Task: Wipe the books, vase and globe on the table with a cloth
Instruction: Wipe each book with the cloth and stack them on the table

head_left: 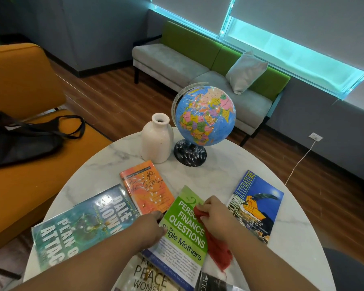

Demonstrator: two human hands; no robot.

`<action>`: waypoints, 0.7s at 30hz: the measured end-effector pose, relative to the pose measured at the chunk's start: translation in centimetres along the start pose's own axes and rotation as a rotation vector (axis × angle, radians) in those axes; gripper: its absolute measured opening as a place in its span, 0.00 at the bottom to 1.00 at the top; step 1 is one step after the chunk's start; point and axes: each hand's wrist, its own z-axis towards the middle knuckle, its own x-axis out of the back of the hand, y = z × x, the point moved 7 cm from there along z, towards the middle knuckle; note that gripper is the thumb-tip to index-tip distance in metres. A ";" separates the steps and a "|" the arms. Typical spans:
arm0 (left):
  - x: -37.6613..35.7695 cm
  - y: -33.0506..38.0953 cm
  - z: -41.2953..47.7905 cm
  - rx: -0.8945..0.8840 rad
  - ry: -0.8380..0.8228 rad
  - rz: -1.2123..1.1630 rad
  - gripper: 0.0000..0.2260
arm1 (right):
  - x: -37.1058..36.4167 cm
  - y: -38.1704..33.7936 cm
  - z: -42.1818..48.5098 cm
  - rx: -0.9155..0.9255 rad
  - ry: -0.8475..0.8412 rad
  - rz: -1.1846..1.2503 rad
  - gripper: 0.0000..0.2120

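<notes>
White marble tops the round table (229,164), with a grey and green sofa (177,57) and its pale cushion (246,72) along the far wall. A mustard armchair (19,80) on the left carries a black bag (19,139).

At the far side of the table stands the globe (205,115) on its speckled base. The cream vase (157,141) is upright just to its left.

Nearer, the books lie flat in a fan: a teal novel (82,225) on the left, an orange paperback (146,185), a green finance book (183,232) in the middle and a blue literature book (254,204) on the right. Two more, a pale book (149,278) and a dark book (212,282), poke in at the near edge.

The person's right hand (214,213) clutches a red cloth (218,248) against the green finance book's right side, and the loose end trails off onto the marble. Their left hand (149,226) appears to pinch that book's left edge, thumb on the cover, though the fingers underneath are hard to see.
</notes>
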 end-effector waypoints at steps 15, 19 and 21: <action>-0.1 0.1 0.2 -0.010 -0.002 -0.006 0.17 | 0.3 0.1 0.5 0.002 0.114 -0.047 0.15; -0.1 -0.1 0.3 -0.008 -0.006 -0.008 0.17 | -1.9 -2.8 -1.3 0.196 0.002 0.098 0.18; -0.1 -0.1 0.3 -0.011 -0.005 -0.014 0.17 | -2.0 -2.4 -2.1 0.257 -0.059 0.100 0.14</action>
